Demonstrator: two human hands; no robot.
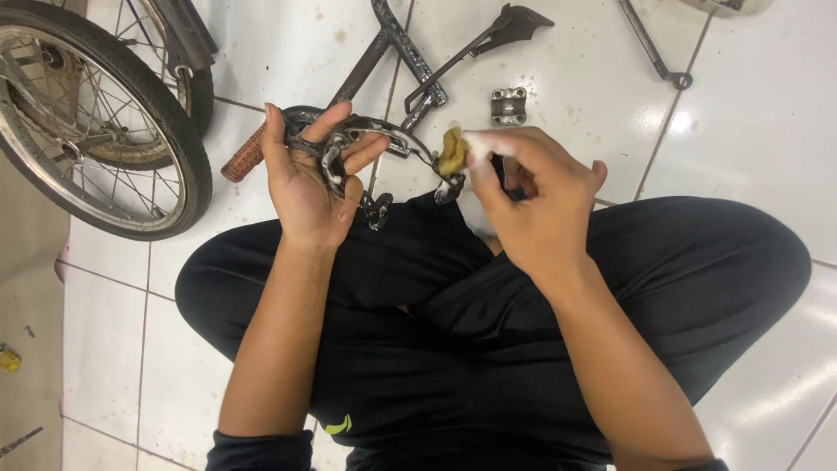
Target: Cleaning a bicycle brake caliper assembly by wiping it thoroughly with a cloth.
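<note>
Person sat cross-legged on a white tile floor point(750, 105), black trousers. Left hand point(309, 187) held a brake caliper point(384, 144), a curved metal arch, fingers curled through and around its left end, thumb up. Caliper's long axis ran roughly left-right across the view, arch bowed away from the person, its two arm ends pointing down toward the lap; right arm end sat just below the rag. Caliper was held in the air above the knees, between the two hands.

Right hand point(532, 196) pinched a rag point(458, 148), yellowish and white, with fingertips pressed together on it; rag touched the caliper's right end.

On the floor beyond: handlebar point(349, 83) with brown grip point(244, 157), lying diagonally; a dark lever point(488, 44) beside it; a small metal clamp point(508, 106) just right of that. Wheel point(96, 131) with spokes lay at upper left. A thin rod point(654, 48) lay at top right, well apart.
</note>
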